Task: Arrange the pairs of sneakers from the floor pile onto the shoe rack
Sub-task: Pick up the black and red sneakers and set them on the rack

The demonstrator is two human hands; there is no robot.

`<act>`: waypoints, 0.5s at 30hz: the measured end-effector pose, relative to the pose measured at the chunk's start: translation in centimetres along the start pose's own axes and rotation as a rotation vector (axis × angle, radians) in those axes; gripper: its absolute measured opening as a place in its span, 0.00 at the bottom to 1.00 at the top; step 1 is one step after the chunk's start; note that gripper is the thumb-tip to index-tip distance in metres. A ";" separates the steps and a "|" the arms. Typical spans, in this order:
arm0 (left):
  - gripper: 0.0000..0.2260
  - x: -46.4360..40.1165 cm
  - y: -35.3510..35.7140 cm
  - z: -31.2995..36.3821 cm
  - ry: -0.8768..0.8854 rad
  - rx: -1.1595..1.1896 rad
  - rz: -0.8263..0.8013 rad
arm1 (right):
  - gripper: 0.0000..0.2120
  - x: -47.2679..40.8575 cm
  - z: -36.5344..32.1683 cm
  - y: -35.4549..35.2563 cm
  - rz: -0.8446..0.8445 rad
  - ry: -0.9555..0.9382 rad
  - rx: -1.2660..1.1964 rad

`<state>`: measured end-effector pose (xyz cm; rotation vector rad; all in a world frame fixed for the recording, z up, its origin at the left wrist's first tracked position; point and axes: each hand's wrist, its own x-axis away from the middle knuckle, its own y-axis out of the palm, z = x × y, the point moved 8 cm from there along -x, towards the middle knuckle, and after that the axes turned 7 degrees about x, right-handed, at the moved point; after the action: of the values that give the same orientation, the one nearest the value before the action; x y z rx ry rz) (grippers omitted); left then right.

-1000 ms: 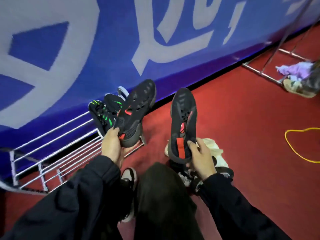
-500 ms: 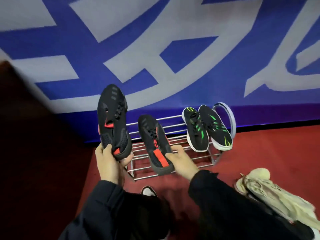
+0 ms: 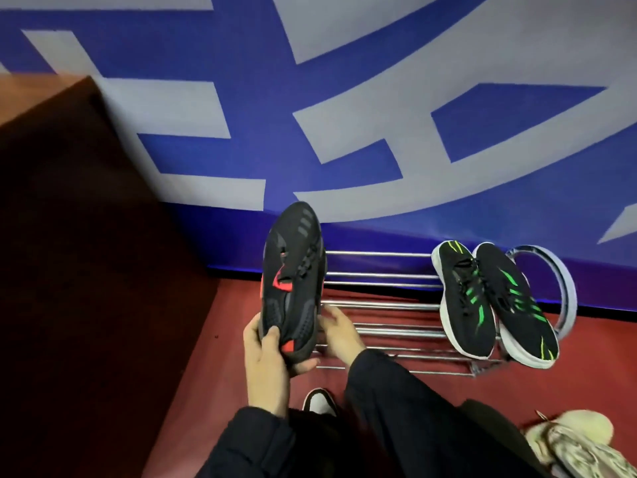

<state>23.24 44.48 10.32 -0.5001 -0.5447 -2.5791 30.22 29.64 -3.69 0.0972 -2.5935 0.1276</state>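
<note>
1. Nearest me, my dark sleeves (image 3: pixel 406 419) fill the bottom of the view, and a black-and-white shoe toe (image 3: pixel 319 401) shows on the red floor (image 3: pixel 568 384) between them.
2. A beige sneaker (image 3: pixel 572 443) lies on the floor at the lower right, in front of the rack's right end and apart from it.
3. My left hand (image 3: pixel 267 360) has its grip closed round the heel of a black-and-red sneaker (image 3: pixel 293 281): thumb on the upper, fingers under the sole. The sneaker points toe-up, raised over the rack's left end.
4. My right hand (image 3: pixel 339 334) sits just right of that heel, over the rack's front bars. The fingers are loosely bent toward the sneaker; I cannot tell whether this grip holds anything or merely touches the shoe.
5. The rack (image 3: pixel 382 305) is a low frame of chrome bars standing on the floor against the wall. Its middle bars are bare.
6. A black-and-green pair (image 3: pixel 489 301) with white soles rests on the rack's right end, the two shoes side by side and touching, toes toward the wall.
7. A curved chrome end loop (image 3: pixel 565 288) closes the rack just right of that pair.
8. Behind the rack hangs a blue banner (image 3: pixel 344 98) with large pale lettering.
9. Left of the rack stands a dark brown block (image 3: pixel 86 236), its side in shadow.
</note>
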 end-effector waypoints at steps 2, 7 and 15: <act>0.11 0.3 1.7 -0.9 -0.037 -0.011 -0.053 | 0.19 4.1 -2.8 -2.4 0.098 0.028 -0.058; 0.12 0.9 5.8 -2.8 -0.110 -0.054 -0.177 | 0.21 10.6 -7.2 -5.3 -0.058 -0.078 -0.195; 0.14 0.8 8.0 -5.1 -0.109 -0.446 -0.372 | 0.11 12.3 -5.9 -9.1 0.079 -0.146 -0.037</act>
<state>25.28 35.29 8.60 -0.7492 -0.0915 -3.0589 23.60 20.67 8.43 -0.0103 -2.7455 0.1040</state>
